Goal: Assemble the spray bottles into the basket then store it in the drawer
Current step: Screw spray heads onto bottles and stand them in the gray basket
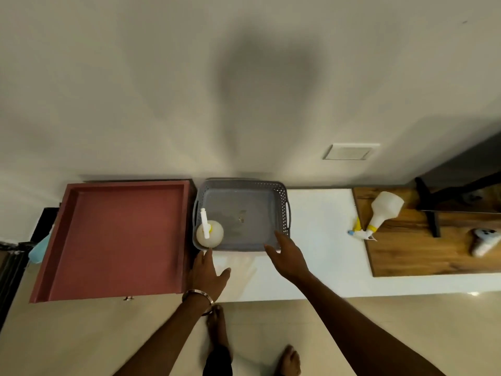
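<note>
A grey perforated basket (283, 207) stands on the white counter against the wall. One white spray bottle (210, 232) with a yellow collar stands upright in the basket's near left corner. A second white spray bottle (381, 213) lies on its side on the wooden board to the right. The reddish-brown drawer (113, 240) is pulled out on the left of the basket and holds nothing. My left hand (207, 275) is open just in front of the basket's near left corner. My right hand (287, 256) is open at the basket's near right rim, fingertips at the edge.
A wooden board (420, 253) covers the counter's right part, with a white game controller (484, 241) and a black monitor stand (431, 207) on it. A light blue object (39, 249) shows left of the drawer. My bare feet are on the tiled floor below.
</note>
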A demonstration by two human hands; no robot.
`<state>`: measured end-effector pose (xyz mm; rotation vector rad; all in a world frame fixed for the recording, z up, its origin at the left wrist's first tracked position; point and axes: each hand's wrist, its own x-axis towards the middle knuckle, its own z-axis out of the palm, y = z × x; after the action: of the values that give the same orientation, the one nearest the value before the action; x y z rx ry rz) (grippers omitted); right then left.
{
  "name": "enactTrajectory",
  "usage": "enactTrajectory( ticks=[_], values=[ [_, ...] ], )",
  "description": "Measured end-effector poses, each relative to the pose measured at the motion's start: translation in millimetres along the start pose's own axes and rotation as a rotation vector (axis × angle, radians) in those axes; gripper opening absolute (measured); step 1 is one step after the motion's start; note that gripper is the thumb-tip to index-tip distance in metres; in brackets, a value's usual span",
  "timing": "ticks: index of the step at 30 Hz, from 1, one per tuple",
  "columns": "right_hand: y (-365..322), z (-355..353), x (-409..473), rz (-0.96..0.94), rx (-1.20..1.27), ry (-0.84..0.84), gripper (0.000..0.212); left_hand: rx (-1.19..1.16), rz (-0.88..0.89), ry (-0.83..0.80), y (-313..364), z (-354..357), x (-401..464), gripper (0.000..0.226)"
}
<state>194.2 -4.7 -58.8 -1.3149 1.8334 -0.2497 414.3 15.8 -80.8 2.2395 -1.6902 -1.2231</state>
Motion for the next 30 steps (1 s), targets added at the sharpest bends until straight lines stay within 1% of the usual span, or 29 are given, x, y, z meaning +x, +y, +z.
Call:
enactTrajectory(
  ticks=[3,5,9,13,16,23,28,30],
  values=[
    [30,-26,-17,-0.041,0.004,0.038,0.06,0.052,0.028,-0.025,23,17,-16,0.083],
    [53,-48,-30,-0.022,-0.018,0.036,0.063,0.088,0.06,-0.026,44,31,-25,0.082],
    [102,-92,-52,0.032,-0.04,0.06,0.065,0.052,0.084,-0.042,91,60,-45,0.082],
    [148,-138,-64,0.103,-0.012,0.096,0.067,0.055,0.155,-0.121,144,89,-54,0.083],
    [175,-173,-64,0.122,-0.007,0.148,0.068,0.055,0.213,-0.19,188,107,-48,0.084],
    [217,-246,-24,0.195,0.001,0.219,0.066,0.034,0.327,-0.283,298,156,2,0.082],
    [245,-277,24,0.222,-0.019,0.271,0.063,0.02,0.352,-0.335,358,199,49,0.08],
    [256,-284,45,0.226,-0.012,0.266,0.064,0.02,0.345,-0.354,377,217,66,0.08]
  ],
)
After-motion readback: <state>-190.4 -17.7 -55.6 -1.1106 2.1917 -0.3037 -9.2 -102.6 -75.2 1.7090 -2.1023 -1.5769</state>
